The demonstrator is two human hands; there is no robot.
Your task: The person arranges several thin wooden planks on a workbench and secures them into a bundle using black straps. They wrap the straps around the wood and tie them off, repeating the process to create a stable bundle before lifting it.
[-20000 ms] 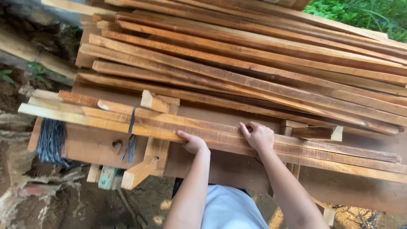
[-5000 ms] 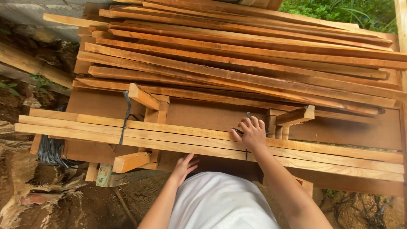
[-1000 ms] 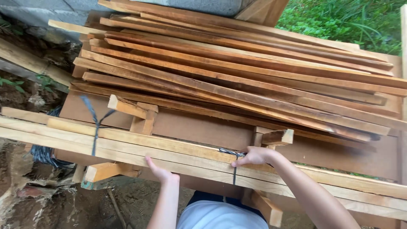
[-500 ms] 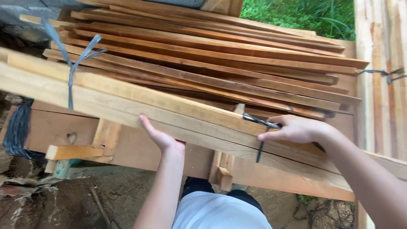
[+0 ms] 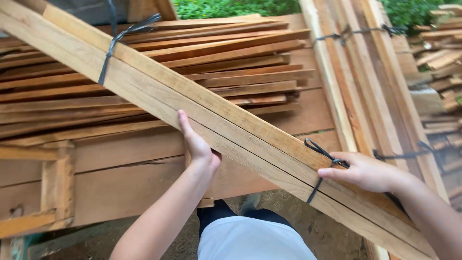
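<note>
A tied bundle of long pale wooden planks (image 5: 240,125) runs diagonally from the upper left to the lower right, lifted above the table. Black straps bind it near the upper left (image 5: 113,45) and near the lower right (image 5: 322,159). My left hand (image 5: 197,144) grips the bundle's near edge at its middle, fingers wrapped up onto the wood. My right hand (image 5: 363,171) holds the bundle lower down, right beside the black strap.
A loose stack of reddish-brown slats (image 5: 207,72) lies on a wooden table (image 5: 120,178) behind the bundle. More strapped plank bundles (image 5: 370,72) lie at the right, with piled timber (image 5: 442,58) beyond. Dirt ground shows below, greenery at the top.
The bundle has swung from lying flat along the table's front edge to a steep diagonal. Both hands stayed on it, and my view has turned to the right.
</note>
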